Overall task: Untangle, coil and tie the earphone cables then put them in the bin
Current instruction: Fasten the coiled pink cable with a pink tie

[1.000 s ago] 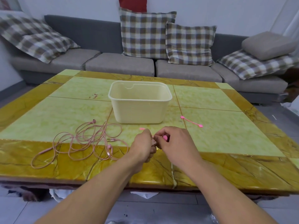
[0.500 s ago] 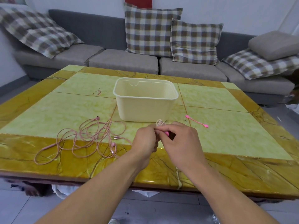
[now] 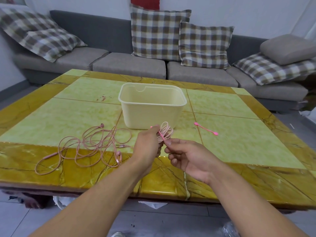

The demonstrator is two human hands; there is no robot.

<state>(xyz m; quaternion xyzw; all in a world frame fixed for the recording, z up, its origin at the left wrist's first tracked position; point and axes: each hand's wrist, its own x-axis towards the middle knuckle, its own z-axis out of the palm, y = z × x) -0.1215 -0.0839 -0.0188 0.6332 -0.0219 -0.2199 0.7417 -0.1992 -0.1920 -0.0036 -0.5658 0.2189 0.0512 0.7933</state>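
My left hand now lifts the tied pink earphone coil clear; right hand has let go, loosely open; cream plastic bin next

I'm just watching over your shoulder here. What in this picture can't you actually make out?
- Head view: whether the pink tie is fastened round the coiled cable; the left hand covers that end.
- The bin floor: its near wall hides it.
- How many earphones are in the loose tangle: the strands overlap.
- The right hand grip: fingertips too small.
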